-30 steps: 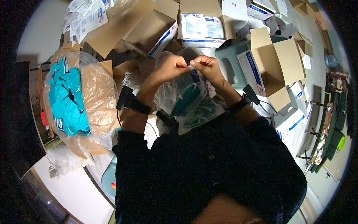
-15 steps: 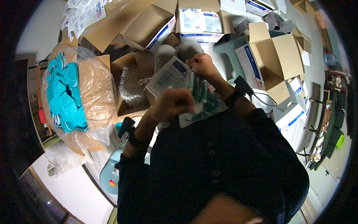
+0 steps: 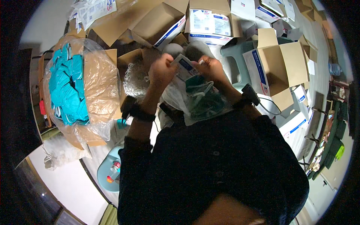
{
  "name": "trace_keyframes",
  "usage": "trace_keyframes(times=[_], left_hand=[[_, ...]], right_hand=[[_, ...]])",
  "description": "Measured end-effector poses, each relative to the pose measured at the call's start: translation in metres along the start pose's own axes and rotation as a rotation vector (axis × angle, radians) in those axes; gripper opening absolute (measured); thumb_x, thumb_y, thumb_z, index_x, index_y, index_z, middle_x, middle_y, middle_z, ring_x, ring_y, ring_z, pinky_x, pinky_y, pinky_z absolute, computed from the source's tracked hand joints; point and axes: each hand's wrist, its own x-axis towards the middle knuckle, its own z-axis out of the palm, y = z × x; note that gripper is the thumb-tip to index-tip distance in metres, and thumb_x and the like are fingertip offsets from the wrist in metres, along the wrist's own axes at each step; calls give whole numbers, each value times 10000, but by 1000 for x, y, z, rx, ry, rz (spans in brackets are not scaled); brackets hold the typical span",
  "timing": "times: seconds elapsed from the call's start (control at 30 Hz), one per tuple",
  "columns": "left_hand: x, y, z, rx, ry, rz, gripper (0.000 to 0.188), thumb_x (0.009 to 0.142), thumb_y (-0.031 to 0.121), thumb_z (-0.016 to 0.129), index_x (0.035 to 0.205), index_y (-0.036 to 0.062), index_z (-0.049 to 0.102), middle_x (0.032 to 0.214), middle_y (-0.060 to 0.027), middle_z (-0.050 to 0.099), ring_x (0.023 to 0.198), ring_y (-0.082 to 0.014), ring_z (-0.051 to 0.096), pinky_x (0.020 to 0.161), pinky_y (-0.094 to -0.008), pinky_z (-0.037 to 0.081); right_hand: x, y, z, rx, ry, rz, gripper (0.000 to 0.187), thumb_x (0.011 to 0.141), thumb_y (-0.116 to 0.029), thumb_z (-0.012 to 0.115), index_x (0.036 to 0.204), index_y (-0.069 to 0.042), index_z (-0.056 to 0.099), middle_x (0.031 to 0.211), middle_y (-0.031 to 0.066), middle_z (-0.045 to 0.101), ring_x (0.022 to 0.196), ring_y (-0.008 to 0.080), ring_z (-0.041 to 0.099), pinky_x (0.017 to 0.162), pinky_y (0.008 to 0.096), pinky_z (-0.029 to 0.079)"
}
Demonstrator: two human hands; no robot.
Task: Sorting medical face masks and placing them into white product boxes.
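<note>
A clear plastic bag (image 3: 174, 98) with a white and blue printed panel lies over my lap. Teal folded pieces (image 3: 204, 105) and white strands show through its film. At the bag's upper left edge, my left hand (image 3: 162, 72) is closed, fingers pinching the film near the printed panel. My right hand (image 3: 210, 70) pinches the opposite upper edge, a bit of white showing at its fingertips. Both hands are close together above my knees. Whether the bag's mouth is open or sealed I cannot tell.
On the left, a plastic-lined carton (image 3: 99, 90) holds a heap of teal pieces (image 3: 67, 90). White stringy material (image 3: 135, 80) fills a box beside my left forearm. Open cartons (image 3: 292, 63) stand right and ahead, one holding white packs (image 3: 210, 23). A bottle (image 3: 113, 170) lies on a blue stool (image 3: 103, 170).
My left hand has moved up and away from the bag's front to its upper edge, near my right hand. The printed panel is now folded or turned, showing less.
</note>
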Motion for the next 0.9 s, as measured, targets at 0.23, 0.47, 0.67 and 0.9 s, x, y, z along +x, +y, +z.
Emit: trace_keyframes(times=[0.23, 0.47, 0.67, 0.9], left_hand=[[30, -35, 24, 16, -133, 68, 463, 763, 467, 739, 903, 29, 679, 798, -142, 677, 731, -298, 671, 675, -385, 515], [16, 4, 11, -225, -270, 69, 296, 794, 285, 769, 854, 16, 659, 763, -97, 668, 695, -160, 629, 664, -313, 507], [12, 13, 9, -223, -308, 104, 216, 807, 223, 745, 858, 36, 651, 731, -80, 644, 664, -156, 595, 652, -316, 493], [-25, 53, 20, -223, 89, 604, 170, 800, 73, 690, 725, 24, 545, 684, -151, 552, 592, -344, 571, 538, -398, 432]], right_hand=[[2, 5, 9, 201, -37, -51, 287, 821, -204, 771, 703, -57, 555, 706, 20, 613, 623, 104, 551, 579, 268, 460], [9, -4, -2, 693, -209, 99, 129, 868, -149, 718, 865, -27, 675, 866, 29, 679, 750, 87, 608, 675, 243, 498], [6, -9, 2, 741, -242, 149, 153, 856, -154, 726, 809, -16, 678, 781, 14, 678, 710, 75, 604, 643, 237, 498], [18, 10, 24, 496, -153, 290, 204, 850, -172, 734, 726, -25, 666, 646, 7, 619, 578, 67, 529, 514, 240, 428]])
